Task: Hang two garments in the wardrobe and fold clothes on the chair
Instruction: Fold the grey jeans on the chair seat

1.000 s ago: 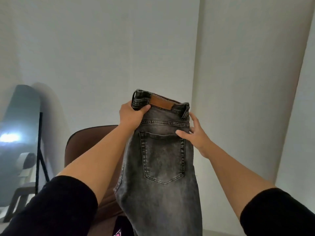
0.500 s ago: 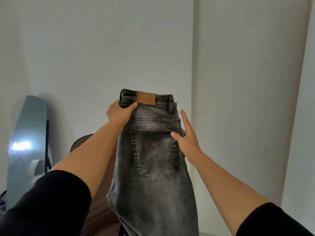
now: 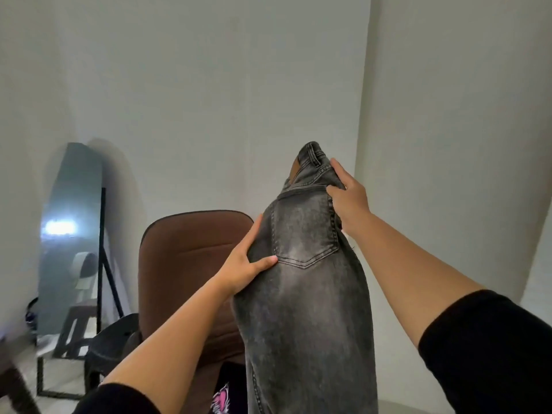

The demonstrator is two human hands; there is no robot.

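Grey washed denim fills the middle of the view: a pair of jeans point(image 3: 301, 264) held upright in the air in front of a brown chair point(image 3: 191, 264), waistband uppermost and back pocket facing the camera. A tan leather patch shows at the waistband, turned nearly edge-on, and no writing on it can be read. The left hand point(image 3: 245, 264) grips the jeans' left edge beside the lower part of the pocket, thumb pressed flat on the denim, fingers wrapped behind. The right hand point(image 3: 349, 195) holds the right edge just below the waistband, fingers laid along the cloth and thumb on the front. On the chair seat, below the jeans, lies a black garment point(image 3: 222, 398) with a pink print, too cropped to read. Left of the chair a mirror point(image 3: 71, 234) leans against the wall.
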